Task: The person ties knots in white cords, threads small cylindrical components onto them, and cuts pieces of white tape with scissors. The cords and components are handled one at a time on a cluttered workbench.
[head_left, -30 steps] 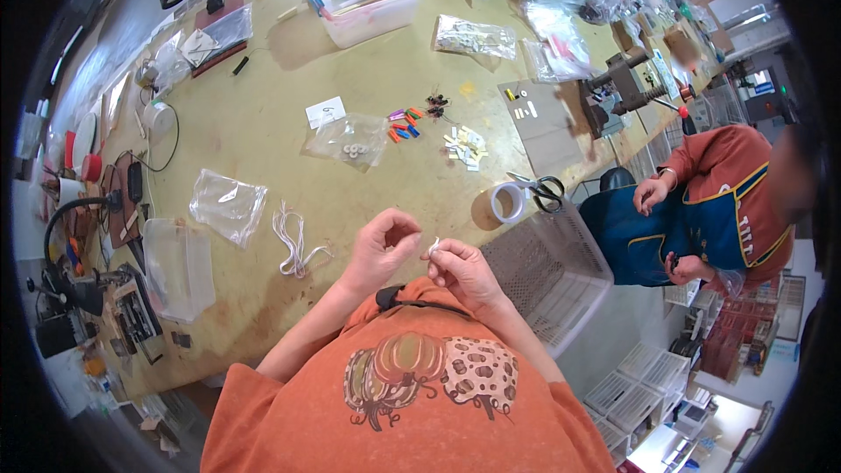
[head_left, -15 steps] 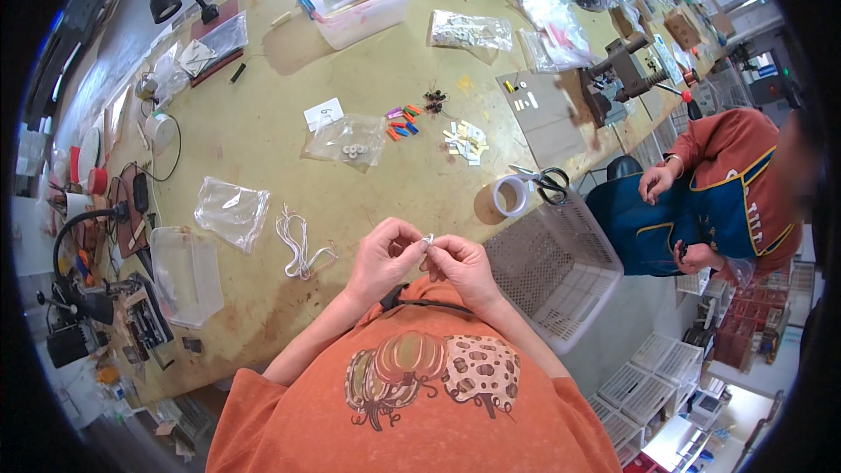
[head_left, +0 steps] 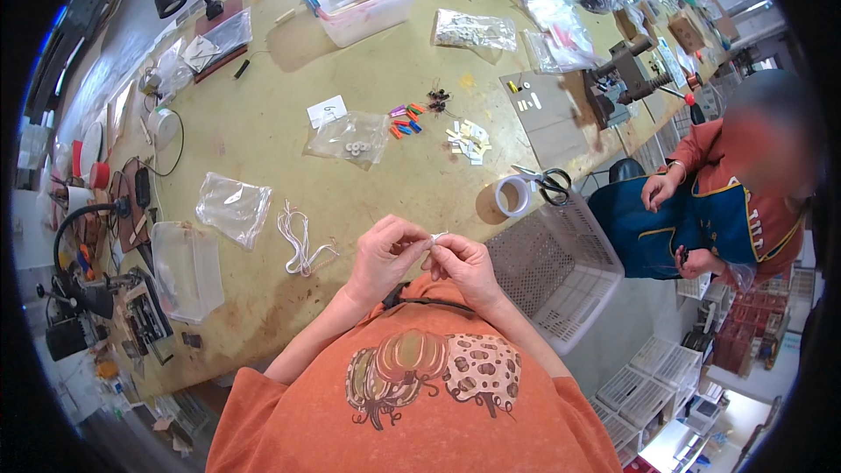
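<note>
My left hand and my right hand meet in front of my body, above the table's near edge. Thumbs and fingertips of both pinch a small white piece; most of it is hidden, so its kind is unclear. To the left of my hands lies a loose bundle of white cord. Beyond it rests a clear plastic bag. Farther out are another clear bag with white rings, a heap of coloured small tubes, dark small parts and pale flat pieces.
At my right stands a grey plastic crate, with black-handled scissors and a tape roll near its far rim. A co-worker sits beyond it. A hand press and a white bin stand farther back; a clear tray is at left.
My hands stay pinched together, with slight finger movement around the white piece. The view has shifted a little. The co-worker's head has come farther into view.
</note>
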The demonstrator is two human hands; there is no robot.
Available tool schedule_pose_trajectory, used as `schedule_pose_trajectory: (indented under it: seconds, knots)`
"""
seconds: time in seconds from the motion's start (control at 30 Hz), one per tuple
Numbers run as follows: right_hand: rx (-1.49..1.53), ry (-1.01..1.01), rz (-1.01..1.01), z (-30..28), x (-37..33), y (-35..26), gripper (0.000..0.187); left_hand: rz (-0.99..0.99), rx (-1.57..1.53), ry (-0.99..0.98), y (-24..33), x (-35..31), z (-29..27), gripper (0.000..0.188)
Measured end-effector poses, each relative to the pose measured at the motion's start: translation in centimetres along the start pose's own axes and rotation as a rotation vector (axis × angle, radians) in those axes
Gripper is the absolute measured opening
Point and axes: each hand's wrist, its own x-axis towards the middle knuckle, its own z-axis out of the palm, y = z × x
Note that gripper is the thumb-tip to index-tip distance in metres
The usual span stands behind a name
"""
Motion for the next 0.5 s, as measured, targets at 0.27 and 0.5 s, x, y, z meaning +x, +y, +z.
schedule_pose_trajectory:
  seconds: [0.27,0.5]
  knots:
    - [-0.029,0.002,0.044,0.1,0.3,0.4,0.014,0.078,0.31,-0.013,0.3,0.0,-0.3,0.005]
    - [-0.081,-0.049,0.115,-0.4,0.2,-0.3,0.015,-0.378,-0.384,0.096,-2.3,0.0,0.2,0.007]
